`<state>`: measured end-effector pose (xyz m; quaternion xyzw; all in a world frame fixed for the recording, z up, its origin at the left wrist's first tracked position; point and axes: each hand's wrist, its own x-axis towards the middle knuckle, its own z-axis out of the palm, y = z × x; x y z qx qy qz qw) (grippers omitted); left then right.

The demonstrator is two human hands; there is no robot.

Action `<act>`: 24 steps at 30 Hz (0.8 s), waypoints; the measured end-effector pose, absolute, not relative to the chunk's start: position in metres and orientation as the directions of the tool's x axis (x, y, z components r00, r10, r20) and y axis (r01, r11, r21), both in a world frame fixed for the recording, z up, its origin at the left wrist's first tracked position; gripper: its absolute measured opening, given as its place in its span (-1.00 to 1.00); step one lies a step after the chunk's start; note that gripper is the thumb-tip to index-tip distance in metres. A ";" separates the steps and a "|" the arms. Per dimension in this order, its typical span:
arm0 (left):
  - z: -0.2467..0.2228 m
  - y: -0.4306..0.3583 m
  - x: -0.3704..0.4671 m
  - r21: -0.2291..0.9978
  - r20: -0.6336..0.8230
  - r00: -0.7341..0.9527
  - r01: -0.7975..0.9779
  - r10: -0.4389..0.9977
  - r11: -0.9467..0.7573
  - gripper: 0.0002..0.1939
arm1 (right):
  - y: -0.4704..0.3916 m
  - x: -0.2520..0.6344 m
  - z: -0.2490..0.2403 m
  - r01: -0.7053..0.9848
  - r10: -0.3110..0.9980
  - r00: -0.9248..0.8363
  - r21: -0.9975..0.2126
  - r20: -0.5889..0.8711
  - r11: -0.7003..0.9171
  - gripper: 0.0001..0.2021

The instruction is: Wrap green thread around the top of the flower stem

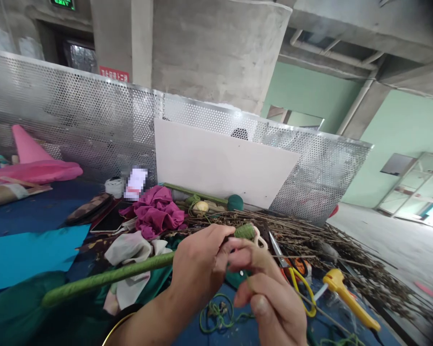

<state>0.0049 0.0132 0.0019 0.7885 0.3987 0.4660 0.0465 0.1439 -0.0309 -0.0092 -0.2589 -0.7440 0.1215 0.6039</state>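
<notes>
My left hand point(198, 259) is closed around a long stick wrapped in green yarn point(111, 279), which slants up from the lower left. Past my fist, the stick's wrapped end point(244, 231) shows, with a loop of cream cord point(260, 239) beside it. Close against it, my right hand point(270, 293) is pinched, with a thin bit of green yarn showing at the fingers; most of that strand is hidden. Loose green yarn point(216, 315) lies curled on the blue table below my hands.
Scissors point(279, 252), yellow-handled scissors point(305, 293) and a yellow glue gun point(353, 298) lie at right, before a heap of dry twigs point(368, 269). Magenta cloth point(159, 211), white cloth point(130, 250) and blue sheet point(32, 254) lie left. A perforated metal screen point(75, 110) stands behind.
</notes>
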 end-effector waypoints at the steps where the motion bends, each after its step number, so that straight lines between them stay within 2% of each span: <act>1: 0.001 0.013 0.006 0.460 0.683 0.260 0.573 0.683 -0.678 -0.77 | -0.028 0.142 -0.009 0.106 0.542 -0.157 -0.532 0.825 0.840 -0.59; 3: -0.001 0.012 0.008 0.489 0.653 0.267 0.565 0.709 -0.664 -0.77 | -0.023 0.139 -0.010 -0.078 0.590 -0.085 -0.596 0.803 0.799 -0.55; 4: -0.001 0.012 0.010 0.501 0.634 0.267 0.573 0.726 -0.649 -0.77 | -0.023 0.137 -0.012 -0.111 0.616 -0.023 -0.614 0.788 0.781 -0.53; 7: -0.002 0.012 0.013 0.544 0.547 0.298 0.584 0.783 -0.603 -0.73 | -0.026 0.134 -0.020 -0.035 0.626 0.070 -0.625 0.777 0.780 -0.54; 10: -0.003 0.011 0.015 0.583 0.474 0.361 0.555 0.803 -0.594 -0.70 | -0.033 0.132 -0.021 0.148 0.524 0.035 -0.523 0.851 0.839 -0.60; 14: -0.004 0.009 0.016 0.577 0.498 0.349 0.549 0.794 -0.604 -0.79 | -0.034 0.130 -0.015 0.335 0.349 -0.107 -0.296 0.931 0.894 -0.65; 17: -0.004 0.008 0.016 0.567 0.521 0.337 0.550 0.784 -0.614 -0.82 | -0.030 0.130 -0.016 0.378 0.285 -0.174 -0.204 0.942 0.903 -0.67; 24: -0.002 0.010 0.016 0.612 0.453 0.340 0.554 0.824 -0.565 -0.86 | -0.025 0.123 -0.025 0.401 0.227 -0.216 -0.126 0.950 0.907 -0.71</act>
